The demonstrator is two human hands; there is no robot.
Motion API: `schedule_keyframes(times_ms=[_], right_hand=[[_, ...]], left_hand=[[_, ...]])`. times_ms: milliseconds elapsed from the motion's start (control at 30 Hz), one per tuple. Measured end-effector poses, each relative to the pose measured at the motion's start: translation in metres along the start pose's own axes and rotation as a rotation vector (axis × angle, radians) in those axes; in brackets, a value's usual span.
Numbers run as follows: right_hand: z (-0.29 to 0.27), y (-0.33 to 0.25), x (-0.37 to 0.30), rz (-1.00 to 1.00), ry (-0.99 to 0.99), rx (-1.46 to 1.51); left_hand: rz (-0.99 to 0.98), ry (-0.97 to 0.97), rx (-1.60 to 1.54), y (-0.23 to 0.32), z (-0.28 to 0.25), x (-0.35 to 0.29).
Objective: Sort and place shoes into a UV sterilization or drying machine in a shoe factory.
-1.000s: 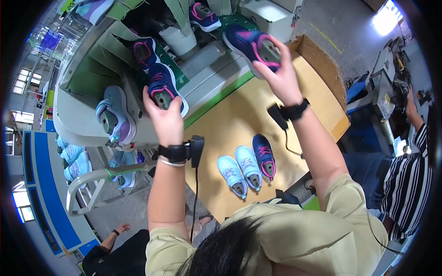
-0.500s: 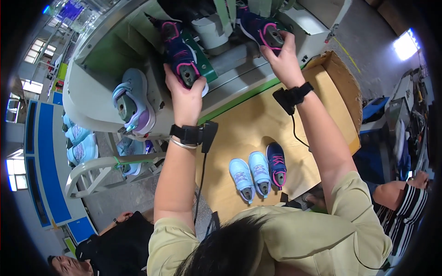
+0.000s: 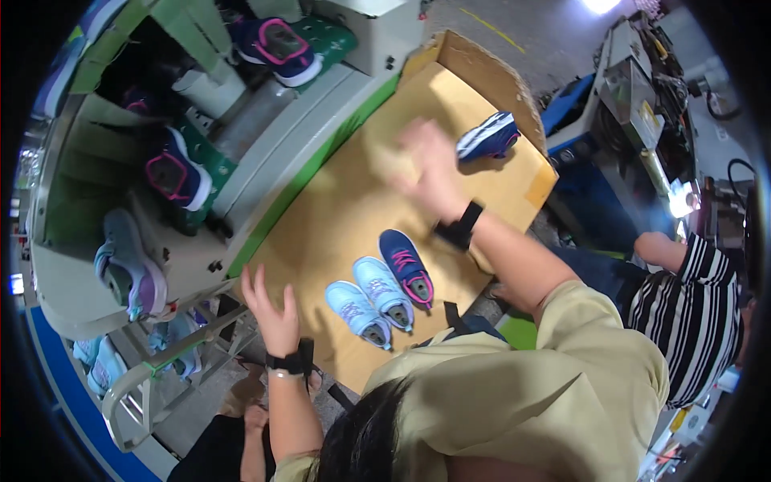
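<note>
My left hand (image 3: 273, 317) is at the table's (image 3: 301, 241) left edge, empty, fingers spread. Just beyond stand a light blue shoe (image 3: 350, 305), its light blue neighbour (image 3: 380, 287) and a pink-laced navy shoe (image 3: 405, 263), heels toward me, toes pointing away and leftward, long axes nearly parallel. My right hand (image 3: 434, 173), well apart from the left, is blurred; I cannot tell how its fingers stand. Just beside it, a tipped navy shoe (image 3: 487, 138) lies on its side, long axis slanting from lower left to upper right; its toe end is unclear. Farther off, two more navy shoes (image 3: 281, 50) sit inside the machine (image 3: 289, 145). I judge this a moment between grips; taking up the tipped shoe would call for turning it sole down.
</note>
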State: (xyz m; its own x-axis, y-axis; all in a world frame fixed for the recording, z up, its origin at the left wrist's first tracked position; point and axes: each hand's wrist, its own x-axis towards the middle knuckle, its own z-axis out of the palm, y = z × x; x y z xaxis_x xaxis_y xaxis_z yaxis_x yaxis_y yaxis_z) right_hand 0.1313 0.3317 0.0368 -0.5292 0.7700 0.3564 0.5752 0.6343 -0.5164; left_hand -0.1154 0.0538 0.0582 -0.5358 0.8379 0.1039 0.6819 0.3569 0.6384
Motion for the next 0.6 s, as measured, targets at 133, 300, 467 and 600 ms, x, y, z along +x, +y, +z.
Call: schedule_keyframes(times_ms=[133, 300, 467, 600], right_hand=[[-0.060, 0.140, -0.001, 0.604, 0.164, -0.405], [-0.025, 0.168, -0.066, 0.614, -0.458, 0.040], [-0.053, 0.075, -0.118, 0.200, -0.475, -0.025], [-0.065, 0.070, -0.114, 0.526, -0.386, 0.399]], left_hand=[[-0.206, -0.065, -0.014, -0.033, 0.004, -0.051], [-0.307, -0.114, -0.051, -0.041, 0.015, -0.068], [-0.155, -0.124, -0.075, 0.002, 0.024, -0.064], [-0.139, -0.189, -0.250, 0.029, 0.028, -0.065]])
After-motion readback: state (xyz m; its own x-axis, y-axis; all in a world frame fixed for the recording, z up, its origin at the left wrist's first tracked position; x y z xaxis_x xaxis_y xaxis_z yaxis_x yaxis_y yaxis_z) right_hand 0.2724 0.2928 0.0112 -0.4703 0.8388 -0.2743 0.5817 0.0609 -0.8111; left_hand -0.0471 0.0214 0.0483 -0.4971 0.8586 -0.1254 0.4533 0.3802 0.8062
